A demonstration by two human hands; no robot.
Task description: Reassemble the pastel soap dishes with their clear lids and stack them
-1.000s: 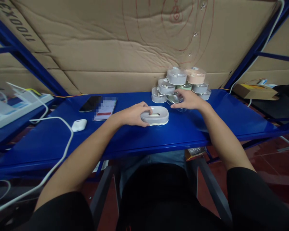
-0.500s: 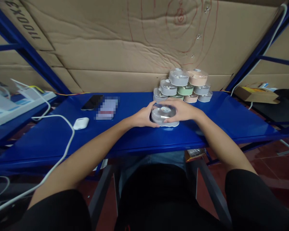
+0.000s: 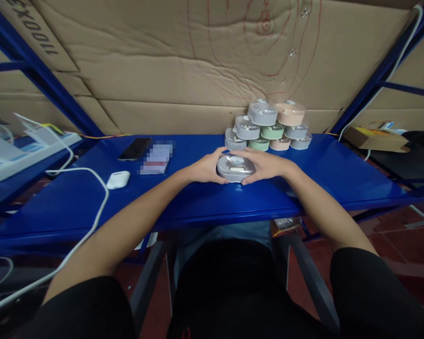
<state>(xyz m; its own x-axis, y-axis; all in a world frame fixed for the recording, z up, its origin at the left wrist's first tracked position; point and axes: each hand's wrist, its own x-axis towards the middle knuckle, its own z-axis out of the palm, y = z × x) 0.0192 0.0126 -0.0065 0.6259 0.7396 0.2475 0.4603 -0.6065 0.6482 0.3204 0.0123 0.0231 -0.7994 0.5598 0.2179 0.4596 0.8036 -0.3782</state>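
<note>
Between my two hands sits a small grey oval container [image 3: 235,172] with a clear lid, a round label on top and a pale tab at the front facing me. My left hand [image 3: 209,168] curves around its left side, with the thumb at the lower front edge. On the opposite side, my right hand [image 3: 265,165] grips it the same way. It is low over the blue table [image 3: 198,202]; whether its base touches is hard to tell. Behind it, similar grey, green and peach containers [image 3: 272,131] are stacked in rows.
To the left lie a white earbud case [image 3: 118,180], a dark phone [image 3: 135,149] and a second phone with a blurred screen [image 3: 157,157]. A white cable [image 3: 104,197] crosses the table's left side. Cardboard [image 3: 162,70] forms the back wall. An open carton [image 3: 374,140] stands at right.
The grey container has turned so its pale tab faces me, and it has shifted slightly left. Both hands have moved with it and still hold its sides.
</note>
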